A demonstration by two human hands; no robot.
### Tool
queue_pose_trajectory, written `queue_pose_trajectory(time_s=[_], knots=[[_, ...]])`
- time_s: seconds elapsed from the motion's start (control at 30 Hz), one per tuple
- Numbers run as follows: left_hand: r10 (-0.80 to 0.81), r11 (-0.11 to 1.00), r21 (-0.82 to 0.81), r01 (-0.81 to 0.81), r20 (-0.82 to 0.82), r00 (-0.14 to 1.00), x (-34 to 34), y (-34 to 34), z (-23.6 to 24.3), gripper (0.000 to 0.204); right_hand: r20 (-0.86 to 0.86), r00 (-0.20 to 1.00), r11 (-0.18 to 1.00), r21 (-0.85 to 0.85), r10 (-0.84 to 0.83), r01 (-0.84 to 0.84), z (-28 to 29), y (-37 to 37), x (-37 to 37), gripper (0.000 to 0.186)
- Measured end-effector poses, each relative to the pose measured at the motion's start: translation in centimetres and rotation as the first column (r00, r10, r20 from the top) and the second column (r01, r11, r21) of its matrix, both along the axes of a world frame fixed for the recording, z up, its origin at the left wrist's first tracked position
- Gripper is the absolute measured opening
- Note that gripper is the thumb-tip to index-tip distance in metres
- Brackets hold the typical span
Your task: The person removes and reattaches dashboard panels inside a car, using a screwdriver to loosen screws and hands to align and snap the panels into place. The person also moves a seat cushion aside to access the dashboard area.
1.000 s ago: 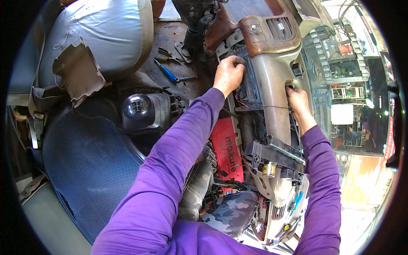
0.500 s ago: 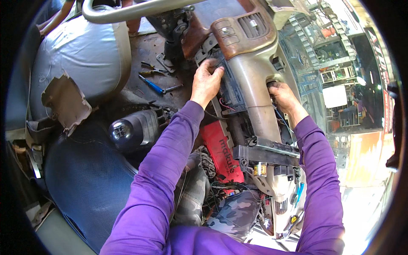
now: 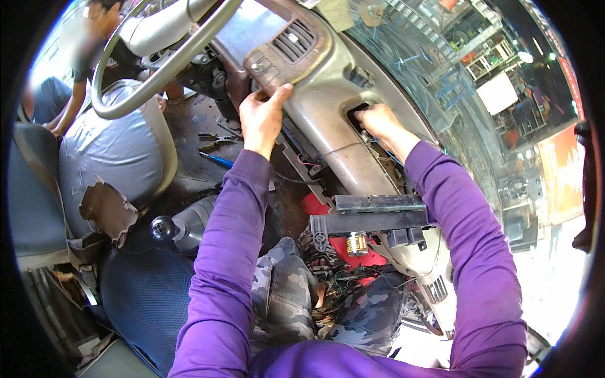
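My left hand [image 3: 259, 121] grips the lower edge of the dashboard's switch panel [image 3: 263, 68], thumb up on the trim below an air vent [image 3: 292, 41] and other fingers curled underneath. My right hand [image 3: 383, 127] reaches into a recess [image 3: 351, 113] in the beige dashboard [image 3: 328, 132], its fingertips hidden inside. Below it, a black plastic frame [image 3: 365, 220] lies across the lower dash, with a metallic cylinder [image 3: 357, 244] beneath. Pliers [image 3: 216, 138] and a blue-handled tool [image 3: 217, 161] lie on the floor beyond my left forearm.
A steering wheel [image 3: 157, 79] arches at upper left; behind it another person [image 3: 75, 101] is beside a grey seat [image 3: 113, 151]. A gear lever [image 3: 164, 228] stands by the dark seat [image 3: 142, 296]. The windshield [image 3: 428, 94] runs along the right; loose wires [image 3: 353, 274] hang by my knees.
The view has swung toward the steering wheel, bringing the other person into sight. My left hand has moved up onto the switch panel's edge; my right hand remains in the recess.
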State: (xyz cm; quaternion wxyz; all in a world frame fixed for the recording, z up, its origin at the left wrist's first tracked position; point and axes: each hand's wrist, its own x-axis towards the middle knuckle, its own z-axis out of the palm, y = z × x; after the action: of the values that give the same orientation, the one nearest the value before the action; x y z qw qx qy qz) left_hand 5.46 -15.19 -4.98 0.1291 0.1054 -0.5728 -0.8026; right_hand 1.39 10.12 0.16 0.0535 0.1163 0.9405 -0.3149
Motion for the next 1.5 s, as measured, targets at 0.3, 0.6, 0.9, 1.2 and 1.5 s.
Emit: queue_pose_trajectory(time_s=[0.3,0.6,0.9,1.2,1.5], knots=[[0.023,0.951,-0.308,-0.008,0.045,0.999,0.6,-1.6,-0.7,0.062,0.045,0.923,0.844,0.391,0.381,-0.368,1.7,1.1,-0.1,0.027],[-0.093,0.625,-0.781,0.003,-0.070,0.993,4.9,-2.8,1.4,0.032,-0.010,0.899,0.841,0.357,0.438,-0.406,5.2,1.4,2.4,0.035],[-0.512,0.191,-0.948,-0.255,-0.318,0.798,4.5,3.5,4.8,0.025,0.100,0.782,0.788,-0.056,0.616,-0.613,4.8,5.1,2.7,0.021],[-0.496,0.294,-0.934,-0.204,-0.332,0.802,1.2,5.4,2.7,0.065,-0.017,0.715,0.657,0.411,0.699,-0.633,3.9,5.8,2.1,0.017],[-0.497,0.283,-0.956,-0.076,-0.214,0.841,1.3,5.6,3.1,0.069,0.140,0.554,0.169,0.866,0.821,-0.470,6.7,7.7,2.4,0.018]])
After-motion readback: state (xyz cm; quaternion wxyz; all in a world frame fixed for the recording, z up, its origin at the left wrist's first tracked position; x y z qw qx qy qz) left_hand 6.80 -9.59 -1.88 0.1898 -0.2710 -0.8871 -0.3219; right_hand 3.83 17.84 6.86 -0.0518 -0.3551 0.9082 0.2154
